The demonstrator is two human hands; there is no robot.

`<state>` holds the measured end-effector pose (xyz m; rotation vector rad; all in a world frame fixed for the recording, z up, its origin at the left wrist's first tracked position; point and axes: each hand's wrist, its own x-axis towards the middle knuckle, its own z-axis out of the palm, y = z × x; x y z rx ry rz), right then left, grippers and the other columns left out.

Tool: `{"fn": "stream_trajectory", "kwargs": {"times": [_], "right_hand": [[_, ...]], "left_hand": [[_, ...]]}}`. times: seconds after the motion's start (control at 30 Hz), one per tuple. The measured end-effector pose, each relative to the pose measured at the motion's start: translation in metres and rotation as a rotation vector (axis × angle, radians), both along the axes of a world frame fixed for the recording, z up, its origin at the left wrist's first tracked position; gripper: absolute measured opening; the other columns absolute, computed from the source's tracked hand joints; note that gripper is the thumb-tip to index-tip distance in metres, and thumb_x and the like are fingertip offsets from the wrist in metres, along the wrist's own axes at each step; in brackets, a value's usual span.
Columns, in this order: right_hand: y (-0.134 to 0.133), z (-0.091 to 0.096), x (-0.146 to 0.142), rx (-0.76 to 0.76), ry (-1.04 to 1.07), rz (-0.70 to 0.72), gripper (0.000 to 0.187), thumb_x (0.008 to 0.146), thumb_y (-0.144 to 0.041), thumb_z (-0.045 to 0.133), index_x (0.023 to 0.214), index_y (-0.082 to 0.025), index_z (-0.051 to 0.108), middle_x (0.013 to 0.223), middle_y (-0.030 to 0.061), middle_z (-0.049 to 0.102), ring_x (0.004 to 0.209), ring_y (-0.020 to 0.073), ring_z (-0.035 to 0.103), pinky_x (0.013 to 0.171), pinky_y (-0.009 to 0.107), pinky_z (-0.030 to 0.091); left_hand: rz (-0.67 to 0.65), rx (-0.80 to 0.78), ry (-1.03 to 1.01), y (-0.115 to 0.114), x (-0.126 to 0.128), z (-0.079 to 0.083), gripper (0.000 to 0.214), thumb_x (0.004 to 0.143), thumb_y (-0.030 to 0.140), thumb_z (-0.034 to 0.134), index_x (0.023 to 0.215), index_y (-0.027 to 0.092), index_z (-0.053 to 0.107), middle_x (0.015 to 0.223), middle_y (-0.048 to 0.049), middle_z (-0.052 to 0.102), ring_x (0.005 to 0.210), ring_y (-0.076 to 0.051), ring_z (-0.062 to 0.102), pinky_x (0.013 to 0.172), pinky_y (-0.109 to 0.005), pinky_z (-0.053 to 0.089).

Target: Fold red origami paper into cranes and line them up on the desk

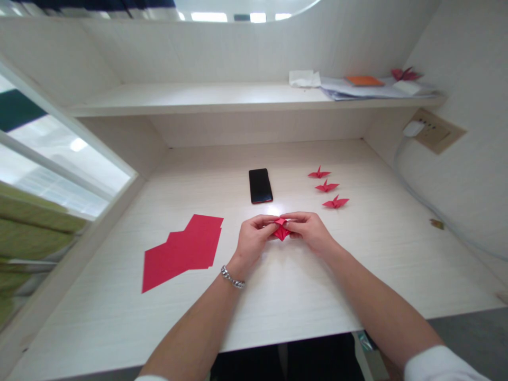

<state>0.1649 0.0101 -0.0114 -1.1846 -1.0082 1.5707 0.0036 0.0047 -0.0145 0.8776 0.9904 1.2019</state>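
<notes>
A small red piece of folded origami paper (282, 233) is pinched between my two hands, just above the desk's middle. My left hand (254, 236), with a chain bracelet on its wrist, grips the left side of the fold between thumb and fingers. From the other side, my right hand (310, 231) holds the right edge in the same way. The fingers cover both side edges of the paper. To the left of my hands lie several overlapping red paper sheets (188, 246). Three red paper cranes (326, 187) stand in a row beyond my right hand.
A black phone (260, 186) lies behind my hands. Papers (337, 91), an orange pad (364, 81) and a red folded paper piece (405, 74) rest on the shelf (198, 98). A white cable (420, 198) runs down the right wall from the socket (438, 131).
</notes>
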Motion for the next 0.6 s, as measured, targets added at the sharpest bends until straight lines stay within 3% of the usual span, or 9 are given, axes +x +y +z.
{"fn": "stream_trajectory", "kwargs": {"times": [0.3,0.4,0.6], "right_hand": [[-0.002,0.009,0.002,-0.053,0.186,0.033,0.029,0.057,-0.023,0.081,0.085,-0.016,0.077,0.081,0.0074,0.075,0.073,0.0177,0.068,0.068,0.029,0.054],[-0.002,0.011,0.002,-0.049,0.175,0.036,0.027,0.061,-0.03,0.081,0.083,-0.015,0.076,0.077,0.0072,0.074,0.07,0.0173,0.067,0.066,0.029,0.054],[0.0,0.003,0.001,0.024,0.095,-0.01,0.029,0.054,-0.027,0.085,0.079,-0.016,0.075,0.073,0.0044,0.073,0.067,0.0169,0.067,0.068,0.031,0.056]], "left_hand": [[-0.008,0.047,-0.023,-0.001,-0.002,0.002,0.015,0.065,0.019,0.076,0.078,0.013,0.075,0.077,-0.0064,0.072,0.065,-0.014,0.066,0.062,-0.028,0.056],[-0.012,0.046,0.014,-0.001,-0.002,0.002,0.015,0.064,0.017,0.077,0.078,0.012,0.075,0.079,-0.008,0.073,0.065,-0.015,0.066,0.064,-0.028,0.057],[-0.06,-0.001,-0.029,-0.003,-0.001,0.006,0.024,0.066,0.023,0.077,0.087,0.011,0.074,0.084,-0.01,0.073,0.072,-0.019,0.068,0.067,-0.034,0.059]]}}
